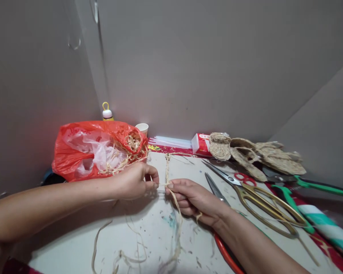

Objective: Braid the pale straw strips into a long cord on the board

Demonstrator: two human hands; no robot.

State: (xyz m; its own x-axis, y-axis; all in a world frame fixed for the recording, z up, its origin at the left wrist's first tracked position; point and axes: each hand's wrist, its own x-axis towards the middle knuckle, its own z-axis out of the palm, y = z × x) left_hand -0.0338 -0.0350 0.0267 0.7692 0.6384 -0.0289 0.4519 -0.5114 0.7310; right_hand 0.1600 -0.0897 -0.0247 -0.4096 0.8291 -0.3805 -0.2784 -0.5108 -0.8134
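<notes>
Head view: a straw strand (167,171) is stretched between both hands just above the table (148,232), with its far end lying toward the back. The left hand (133,182) is closed on it at the fingertips. The right hand (192,198) is curled round it, and loose fibres are trailed below. It's probably best held taut and pinched close to the joint, so no twist is lost. Scissors (263,203) are parked well clear.
</notes>
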